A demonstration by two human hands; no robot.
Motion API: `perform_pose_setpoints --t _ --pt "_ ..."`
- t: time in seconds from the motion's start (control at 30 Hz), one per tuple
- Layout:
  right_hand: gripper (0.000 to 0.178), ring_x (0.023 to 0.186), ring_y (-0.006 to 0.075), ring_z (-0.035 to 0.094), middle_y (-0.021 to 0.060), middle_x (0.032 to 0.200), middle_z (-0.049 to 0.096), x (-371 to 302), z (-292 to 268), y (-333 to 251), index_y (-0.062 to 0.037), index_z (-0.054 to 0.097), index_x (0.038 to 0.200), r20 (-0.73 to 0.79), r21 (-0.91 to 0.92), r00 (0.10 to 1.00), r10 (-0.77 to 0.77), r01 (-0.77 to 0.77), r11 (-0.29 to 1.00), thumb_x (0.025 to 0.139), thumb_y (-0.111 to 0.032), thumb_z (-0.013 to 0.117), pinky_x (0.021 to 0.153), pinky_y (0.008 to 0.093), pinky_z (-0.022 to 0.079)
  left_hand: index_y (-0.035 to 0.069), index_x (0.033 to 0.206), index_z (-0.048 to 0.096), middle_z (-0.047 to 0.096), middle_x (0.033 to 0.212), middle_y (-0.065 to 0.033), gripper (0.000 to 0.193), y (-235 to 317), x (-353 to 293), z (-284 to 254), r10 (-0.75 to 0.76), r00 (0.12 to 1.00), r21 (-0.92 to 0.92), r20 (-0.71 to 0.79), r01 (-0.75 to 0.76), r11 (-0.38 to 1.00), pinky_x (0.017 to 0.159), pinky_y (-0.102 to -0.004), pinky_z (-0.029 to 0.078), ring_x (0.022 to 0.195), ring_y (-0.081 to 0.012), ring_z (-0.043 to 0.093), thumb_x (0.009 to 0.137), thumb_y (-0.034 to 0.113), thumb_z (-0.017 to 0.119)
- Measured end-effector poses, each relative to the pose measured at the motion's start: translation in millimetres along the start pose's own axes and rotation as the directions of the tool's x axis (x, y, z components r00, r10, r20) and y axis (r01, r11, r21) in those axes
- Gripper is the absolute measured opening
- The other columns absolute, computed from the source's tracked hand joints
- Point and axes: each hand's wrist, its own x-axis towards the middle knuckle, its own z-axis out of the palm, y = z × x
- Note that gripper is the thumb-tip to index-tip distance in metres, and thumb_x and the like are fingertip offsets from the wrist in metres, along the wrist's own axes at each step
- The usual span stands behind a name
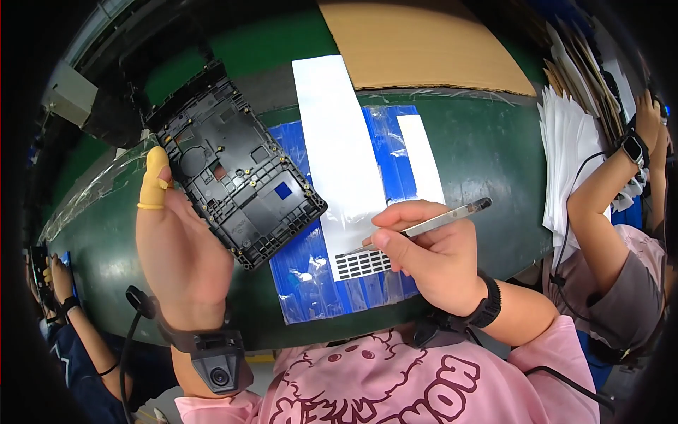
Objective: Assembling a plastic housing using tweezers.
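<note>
Over bench front edge: left hand [180, 251] fingers gripping black frame [236, 166]; right hand [431, 254] fingers pinching tweezers [431, 225], tip at sticker strip [362, 263].

The scene is viewed from a single head-worn fisheye camera, aimed steeply down and forward over the wearer's chest. The green bench [487, 162] is seen at close range, its near edge curved across the lower middle and its far edge bent upward toward the rim. The left hand [180, 247] and right hand [434, 251] are brought in from the lower edge, close below the lens. The corners are darkened by the lens rim. No second view is provided for comparison.
</note>
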Motion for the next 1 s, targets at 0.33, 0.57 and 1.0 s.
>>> perform_pose_setpoints --t 0.33,0.57,1.0 --pt "0.015 0.057 0.0028 0.051 0.0033 0.074 0.060 1 0 -3 0.0030 0.058 0.093 0.029 -0.040 1.000 0.002 -0.001 0.999 0.079 -0.001 0.059 0.050 0.0155 0.040 0.006 0.113 0.050 0.054 0.113 -0.0082 0.029 -2 -3 -4 0.008 0.999 -0.022 0.045 -0.007 1.000 0.089 -0.0404 0.043 0.102 -0.0237 0.054 0.092 0.022 0.039" --pt "0.021 0.052 0.0040 0.047 0.0136 0.079 0.064 5 -15 -40 0.0047 0.054 0.098 0.052 0.161 0.969 -0.243 0.232 0.959 0.077 0.000 0.059 0.046 0.0158 0.036 0.006 0.115 0.043 0.054 0.105 -0.0069 0.030 -33 -10 26 -0.119 0.991 0.126 0.066 0.110 0.986 0.079 -0.0303 0.046 0.091 -0.0160 0.055 0.089 0.021 0.045" --pt "0.020 0.073 0.0077 0.058 0.0055 0.082 0.060 39 5 -28 0.0033 0.057 0.096 0.136 0.239 0.980 -0.146 0.111 0.965 0.076 0.003 0.062 0.061 0.0174 0.046 0.006 0.121 0.040 0.053 0.108 -0.0059 0.035 -42 -19 27 -0.289 0.957 0.125 0.020 0.284 0.951 0.081 -0.0278 0.046 0.097 -0.0130 0.054 0.090 0.018 0.045"
